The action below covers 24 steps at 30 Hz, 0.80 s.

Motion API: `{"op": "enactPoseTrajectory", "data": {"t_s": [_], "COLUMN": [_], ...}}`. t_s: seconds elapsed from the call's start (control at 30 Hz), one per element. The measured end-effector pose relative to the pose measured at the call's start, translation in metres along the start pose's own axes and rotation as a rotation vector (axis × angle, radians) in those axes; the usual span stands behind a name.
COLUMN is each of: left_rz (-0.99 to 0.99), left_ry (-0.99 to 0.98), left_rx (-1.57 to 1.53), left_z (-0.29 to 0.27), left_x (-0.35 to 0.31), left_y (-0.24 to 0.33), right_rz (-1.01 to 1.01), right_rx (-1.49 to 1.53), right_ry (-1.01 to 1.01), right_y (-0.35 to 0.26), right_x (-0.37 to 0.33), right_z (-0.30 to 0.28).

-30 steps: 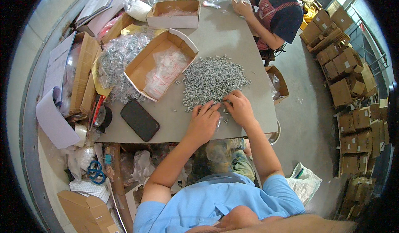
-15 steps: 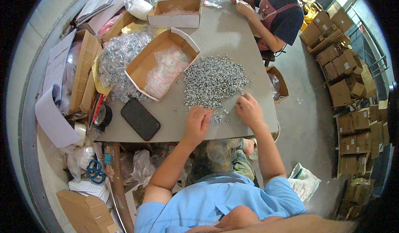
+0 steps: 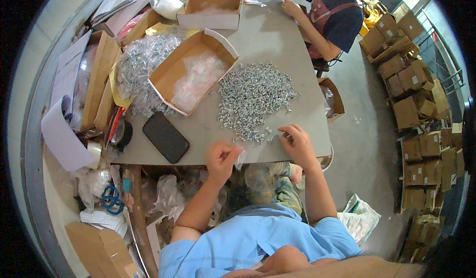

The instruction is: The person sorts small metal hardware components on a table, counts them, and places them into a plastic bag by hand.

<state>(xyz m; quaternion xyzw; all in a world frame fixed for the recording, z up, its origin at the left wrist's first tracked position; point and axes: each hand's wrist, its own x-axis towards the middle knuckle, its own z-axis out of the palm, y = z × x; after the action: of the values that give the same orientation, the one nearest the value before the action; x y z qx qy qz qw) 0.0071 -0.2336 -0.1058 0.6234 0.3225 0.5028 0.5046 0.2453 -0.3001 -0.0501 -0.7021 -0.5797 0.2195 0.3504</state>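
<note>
My left hand (image 3: 221, 160) is closed at the table's near edge, pinching a small clear plastic bag (image 3: 240, 158) between thumb and fingers. The bag is blurred, so what lies inside cannot be made out. My right hand (image 3: 299, 145) hovers low over the table to the right, its fingers curled but apart. Just left of its fingertips lie several loose screws (image 3: 269, 135), apart from the large heap of small silvery screws (image 3: 255, 97) in front of both hands.
Left of the heap, an open cardboard box (image 3: 164, 77) holds clear plastic bags. A black phone (image 3: 166, 137) lies nearer me. Filled bags (image 3: 144, 62) pile up behind. Another person (image 3: 327, 22) works at the table's far right. Cartons (image 3: 421, 154) stand stacked along the right.
My left hand has drawn back toward me and left with the plastic bag, away from the screws. My right hand has shifted slightly nearer me. The other person's hands have moved a little.
</note>
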Motion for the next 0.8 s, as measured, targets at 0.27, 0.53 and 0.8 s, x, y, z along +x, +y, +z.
{"op": "enactPoseTrajectory", "data": {"t_s": [0.27,0.53,0.8], "left_rz": [-0.301,-0.758,-0.651], "left_ry": [-0.055,-0.477,-0.641], "left_rx": [-0.251,-0.211,-0.170], "left_z": [-0.020,-0.029,0.037], "left_x": [-0.065,-0.112,-0.130], "left_y": [0.024,-0.040,-0.074], "right_rz": [-0.251,-0.235,-0.205], "right_rx": [-0.124,-0.161,-0.198], "right_ry": [0.002,-0.039,-0.018], "right_y": [-0.009,-0.003,-0.005], "right_x": [0.008,0.010,0.006], "right_z": [0.019,0.024,0.026]}}
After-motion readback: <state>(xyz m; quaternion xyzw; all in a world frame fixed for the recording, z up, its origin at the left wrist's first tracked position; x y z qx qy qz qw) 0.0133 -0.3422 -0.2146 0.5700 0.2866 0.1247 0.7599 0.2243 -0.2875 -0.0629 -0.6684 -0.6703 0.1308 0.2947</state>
